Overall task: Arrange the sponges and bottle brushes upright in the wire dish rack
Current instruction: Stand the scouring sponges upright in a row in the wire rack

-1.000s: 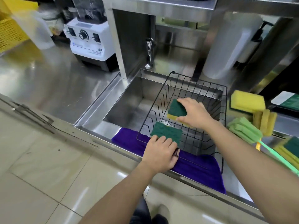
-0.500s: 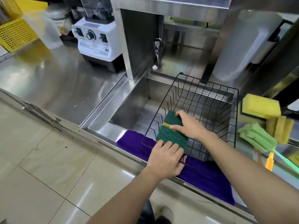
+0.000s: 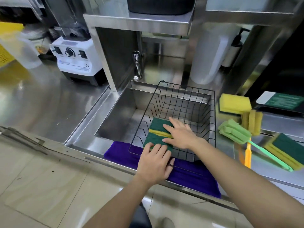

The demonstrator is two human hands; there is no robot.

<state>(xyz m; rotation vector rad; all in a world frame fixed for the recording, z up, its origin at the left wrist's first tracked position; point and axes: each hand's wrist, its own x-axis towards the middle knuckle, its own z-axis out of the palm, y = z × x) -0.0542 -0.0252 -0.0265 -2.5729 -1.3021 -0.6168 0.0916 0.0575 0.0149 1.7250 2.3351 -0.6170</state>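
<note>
From the head camera, both forearms reach forward and down into the black wire dish rack (image 3: 181,102), which sits over the steel sink (image 3: 118,116) with its near edge on a purple cloth (image 3: 189,176). The left hand (image 3: 154,163) lies palm down at the rack's near rim, fingers curled over the top of the nearer green sponge (image 3: 156,142) and gripping it, thumb beside the wire. The right hand (image 3: 181,135) is spread flat, fingers extended and not clenched, pressing against the sponges; its fingertips touch the farther sponge (image 3: 158,125), whose yellow layer shows as a stripe between the two green faces. Both sponges stand on edge, leaning against each other at the rack's front left. On the tabletop (image 3: 41,99) to the right of the rack lie the other items: a yellow sponge (image 3: 235,103), a second yellow sponge on edge (image 3: 252,121), a green foam bottle brush (image 3: 235,131) with a light green handle, an orange-handled brush (image 3: 247,155) partly under it, and a stack of green-and-yellow sponges (image 3: 286,149). Behind the sink stand a faucet (image 3: 137,65), a white blender base (image 3: 77,58) and a translucent container (image 3: 209,55).
</note>
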